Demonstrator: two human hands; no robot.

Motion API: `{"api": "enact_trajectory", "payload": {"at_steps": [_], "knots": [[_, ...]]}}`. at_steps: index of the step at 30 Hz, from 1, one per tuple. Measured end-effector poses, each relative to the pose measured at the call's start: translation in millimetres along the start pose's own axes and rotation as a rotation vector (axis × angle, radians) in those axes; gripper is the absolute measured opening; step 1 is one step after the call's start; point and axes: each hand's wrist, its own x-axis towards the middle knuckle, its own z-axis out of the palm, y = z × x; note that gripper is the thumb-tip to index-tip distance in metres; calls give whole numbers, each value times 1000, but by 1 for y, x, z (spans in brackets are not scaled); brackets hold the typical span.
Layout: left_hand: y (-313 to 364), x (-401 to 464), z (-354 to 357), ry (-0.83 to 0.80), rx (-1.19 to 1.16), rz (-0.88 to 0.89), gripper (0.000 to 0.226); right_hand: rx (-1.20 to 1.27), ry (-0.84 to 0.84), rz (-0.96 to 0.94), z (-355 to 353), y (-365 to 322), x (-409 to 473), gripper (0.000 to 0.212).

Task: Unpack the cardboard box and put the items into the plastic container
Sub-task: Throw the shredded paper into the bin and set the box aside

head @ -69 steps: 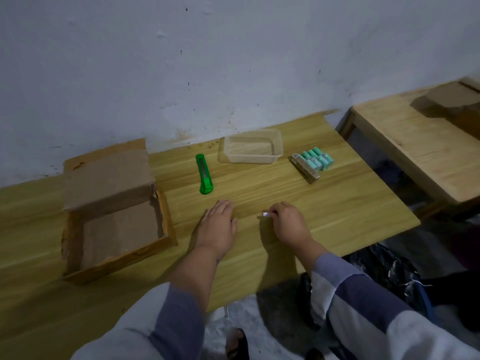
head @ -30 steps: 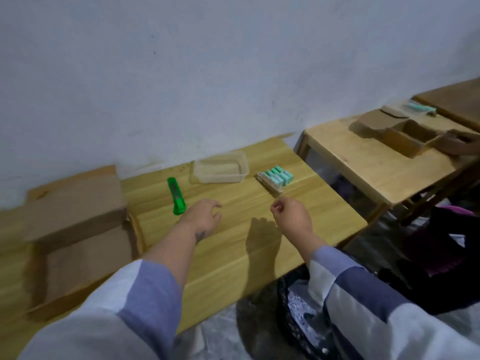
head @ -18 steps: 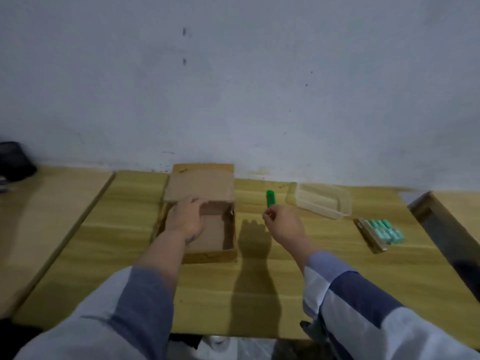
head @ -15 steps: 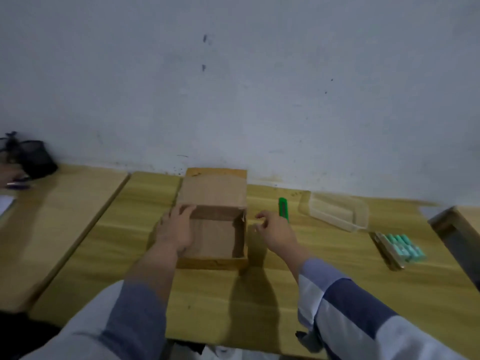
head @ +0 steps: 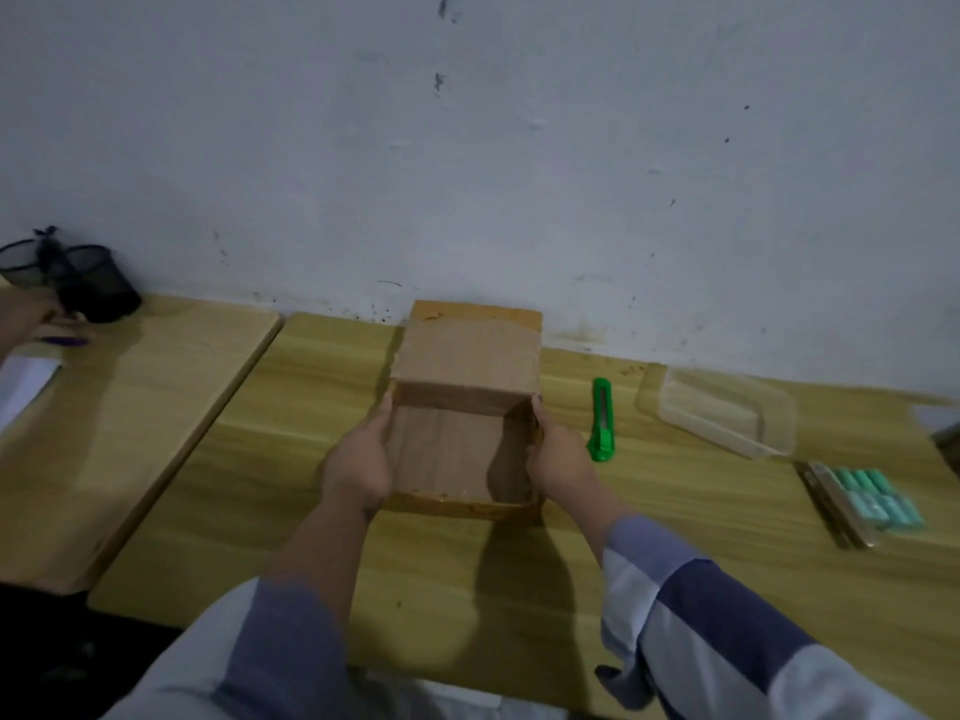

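An open cardboard box (head: pixel 457 444) stands mid-table, its lid flap leaning back against the wall. The inside that shows is bare brown card. My left hand (head: pixel 358 459) grips the box's left wall and my right hand (head: pixel 558 454) grips its right wall, thumbs at the rim. A clear plastic container (head: pixel 727 410) sits to the right near the wall, with nothing visible in it. A blister pack of teal cylinders (head: pixel 867 498) lies at the far right.
A green utility knife (head: pixel 601 420) lies between the box and the container. On the neighbouring table at left are a black mesh cup (head: pixel 98 291), white paper (head: pixel 23 384) and another person's hand (head: pixel 26 314). The white wall runs behind.
Both hands left the bare tabletop and went to the box, the left first and then the right, and now clasp its two side walls. The view swung left and down.
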Motion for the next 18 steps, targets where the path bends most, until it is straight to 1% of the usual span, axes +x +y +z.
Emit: {"api": "enact_trajectory", "payload": {"at_steps": [1,2,5,7,11,15,18], "knots": [[4,-5,2,-15,-29,27,88,15,22,0,-4,5,-3,72],[6,-5,7,9,-55,63,88,32,51,0,-8,11,-6,72],[44,-25,18,20,-71,122,73,87,176,10,-32,37,-23,70],[67,-39,31,9,-45,174,70,102,249,18,-49,59,-36,68],[112,-70,63,-52,-46,289,65,174,366,70,-82,108,-77,67],[151,-121,105,-134,-72,404,66,157,447,146,-114,164,-138,66],[176,-169,141,-200,-37,472,69,149,487,215,-134,210,-193,66]]}}
